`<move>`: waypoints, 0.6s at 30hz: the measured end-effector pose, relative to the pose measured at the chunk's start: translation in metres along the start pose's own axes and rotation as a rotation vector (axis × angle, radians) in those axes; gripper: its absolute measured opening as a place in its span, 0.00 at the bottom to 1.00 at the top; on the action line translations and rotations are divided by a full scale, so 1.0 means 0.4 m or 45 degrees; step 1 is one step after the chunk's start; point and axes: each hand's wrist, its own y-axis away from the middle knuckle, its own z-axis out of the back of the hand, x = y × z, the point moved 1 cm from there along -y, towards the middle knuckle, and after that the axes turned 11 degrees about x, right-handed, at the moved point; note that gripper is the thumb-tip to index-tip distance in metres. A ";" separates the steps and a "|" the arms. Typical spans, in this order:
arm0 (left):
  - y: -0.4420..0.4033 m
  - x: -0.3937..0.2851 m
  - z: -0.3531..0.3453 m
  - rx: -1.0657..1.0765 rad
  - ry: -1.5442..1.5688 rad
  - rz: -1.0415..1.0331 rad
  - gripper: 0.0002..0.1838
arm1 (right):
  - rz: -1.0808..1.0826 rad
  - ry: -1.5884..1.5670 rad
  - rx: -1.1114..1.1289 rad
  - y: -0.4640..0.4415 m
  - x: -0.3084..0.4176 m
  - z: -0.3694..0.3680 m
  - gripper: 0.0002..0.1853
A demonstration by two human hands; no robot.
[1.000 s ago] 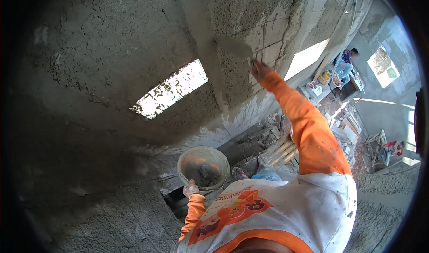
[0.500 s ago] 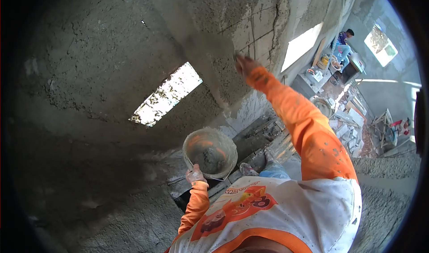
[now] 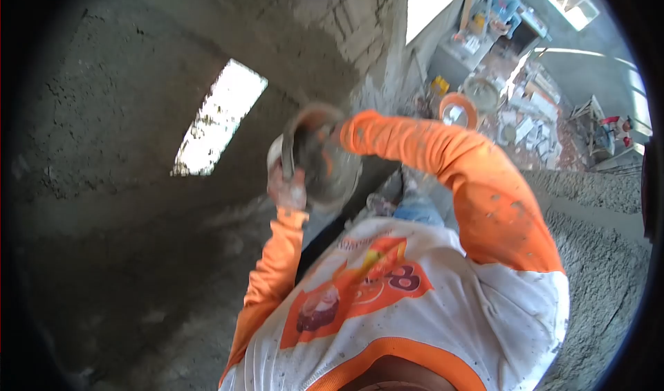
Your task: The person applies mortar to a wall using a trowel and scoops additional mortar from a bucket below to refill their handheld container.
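Observation:
A mortar bucket (image 3: 342,187) is raised and tilted in front of my chest, with wet grey mortar inside. My left hand (image 3: 287,189) is smeared with mortar and closed on the bucket's left rim. My right hand (image 3: 335,134) reaches into the bucket's mouth, its fingers blurred and partly hidden. It grips a trowel, whose blade I cannot make out against the mortar. Ahead is the wall (image 3: 131,100), coated in wet grey plaster, with bare blocks (image 3: 339,4) showing near the top.
A bright opening (image 3: 221,118) pierces the plastered wall. To the right, an orange bucket (image 3: 458,111) and a round grey tub (image 3: 482,94) stand near broken rubble (image 3: 536,132). A person (image 3: 507,7) sits farther back. A rough ledge (image 3: 588,190) lies at my right.
My right hand has come down from the wall into the bucket with the trowel. My left hand has lifted and tilted the bucket. The view has shifted, bringing the orange bucket into sight.

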 end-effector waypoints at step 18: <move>0.052 0.033 -0.085 -0.256 0.911 0.325 0.10 | 1.121 -2.334 1.147 0.021 -0.160 -0.287 0.23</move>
